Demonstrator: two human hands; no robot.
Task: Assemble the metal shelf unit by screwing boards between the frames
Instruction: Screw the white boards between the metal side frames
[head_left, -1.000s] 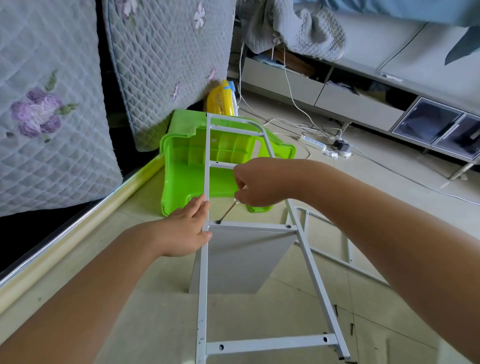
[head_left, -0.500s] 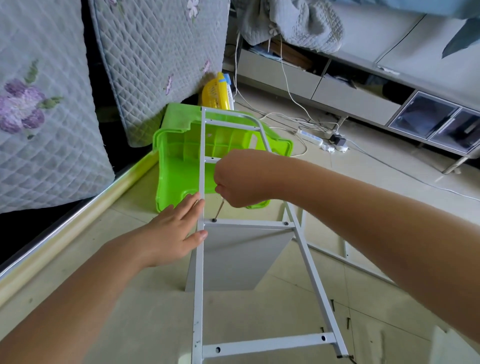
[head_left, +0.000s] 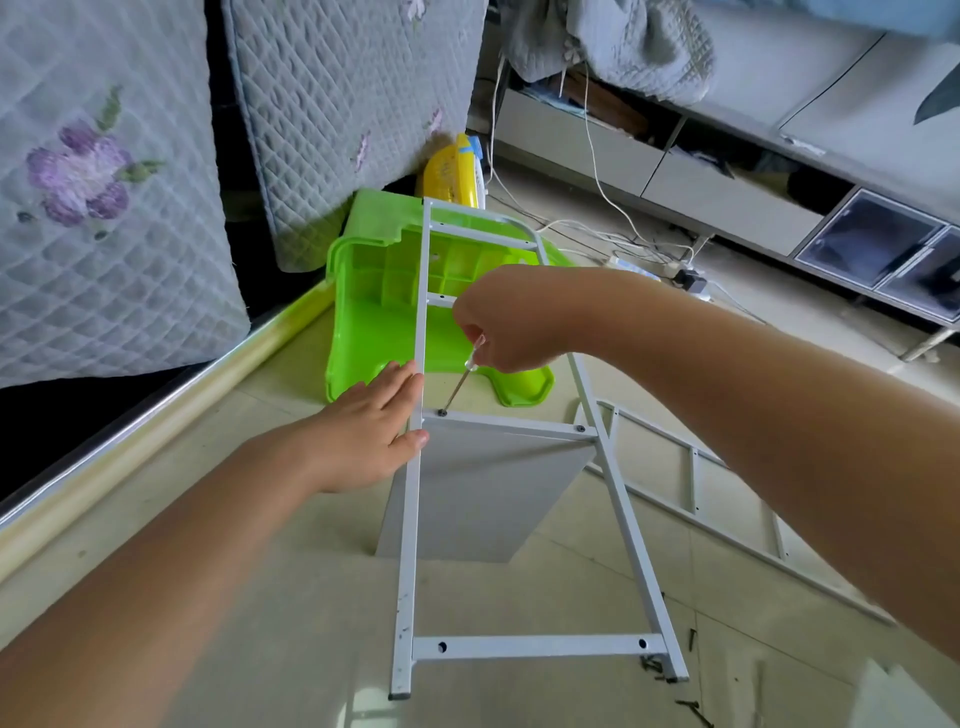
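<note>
Overhead, at twelve o'clock, green bin lies tipped, contents unclear. Right hand grips screwdriver, now slanted; flat left hand still braces frame.

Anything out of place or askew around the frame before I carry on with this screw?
Loose dark screws lie scattered on the floor by the white frame's near foot, easy to lose. The green plastic bin behind lies tipped on its side. The board itself looks square under the crossbar.
</note>
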